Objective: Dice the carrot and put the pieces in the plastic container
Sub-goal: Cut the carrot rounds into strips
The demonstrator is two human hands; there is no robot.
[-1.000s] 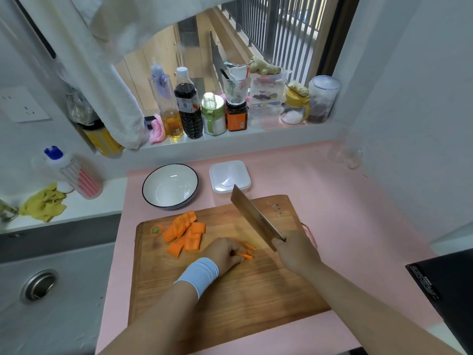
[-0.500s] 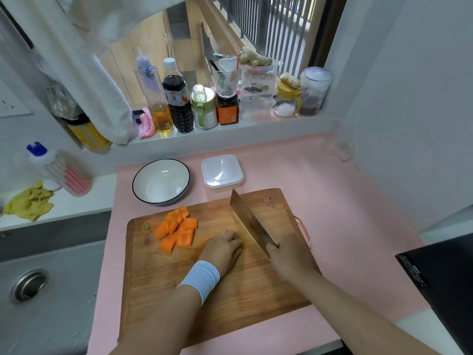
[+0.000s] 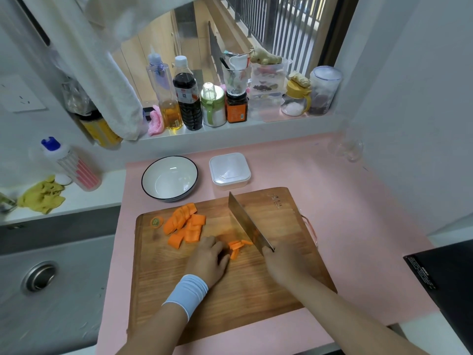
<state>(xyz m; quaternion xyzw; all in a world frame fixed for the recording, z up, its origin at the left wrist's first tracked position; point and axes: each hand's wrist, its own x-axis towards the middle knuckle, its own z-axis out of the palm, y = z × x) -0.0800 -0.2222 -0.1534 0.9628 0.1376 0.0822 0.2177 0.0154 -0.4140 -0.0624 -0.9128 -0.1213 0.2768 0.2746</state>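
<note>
A wooden cutting board [image 3: 256, 285] lies on the pink mat. Thick orange carrot slices [image 3: 186, 224] are piled at its far left, with the cut carrot end [image 3: 156, 222] beside them. Thin carrot strips [image 3: 237, 246] lie mid-board. My left hand [image 3: 208, 260], with a blue wristband, has curled fingers on the strips' left end. My right hand [image 3: 282, 265] grips the handle of a cleaver [image 3: 247, 224], whose blade stands just right of the strips. The white plastic container [image 3: 229, 170] sits closed behind the board.
A white bowl [image 3: 170, 177] with a dark rim stands left of the container. Bottles and jars [image 3: 186, 96] line the window sill. A sink [image 3: 41, 276] lies to the left, a black appliance [image 3: 445, 275] at the right edge, a clear glass [image 3: 349, 146] at the far right.
The cleaver has shifted right of the strips, which now show between blade and left hand. The left hand has slid slightly back along them.
</note>
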